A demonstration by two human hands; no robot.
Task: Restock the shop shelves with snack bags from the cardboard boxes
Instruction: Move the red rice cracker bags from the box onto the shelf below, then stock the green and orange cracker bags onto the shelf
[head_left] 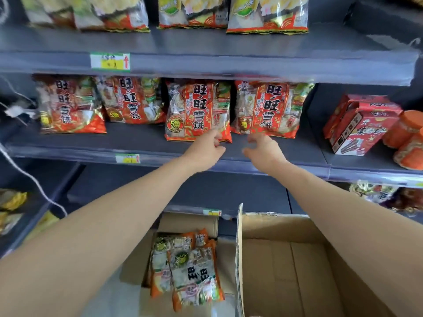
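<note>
on the middle shelf (142, 143) four red snack bags stand upright in a row. the first bag (69, 104) is at the far left, with the second bag (134, 100) just beside it and set a little further back. the third bag (198, 112) stands forward near the shelf edge. the left hand (204, 154) reaches up to its lower right corner, fingers curled and touching the bottom seam, though whether they pinch the bag cannot be told. the right hand (263, 151) is just right of it, fingers spread and bent, holding nothing, its fingertips just below the fourth bag (269, 108). further right on the same shelf sit a red carton (360, 124) and orange jars (409, 138). the top shelf (206, 45) carries more bags (267, 14) with green and red print. below, between the forearms, an open box (190, 223) holds loose snack bags (191, 268) lying flat. right of it, an empty box (290, 264) stands with one flap upright between the two.
</note>
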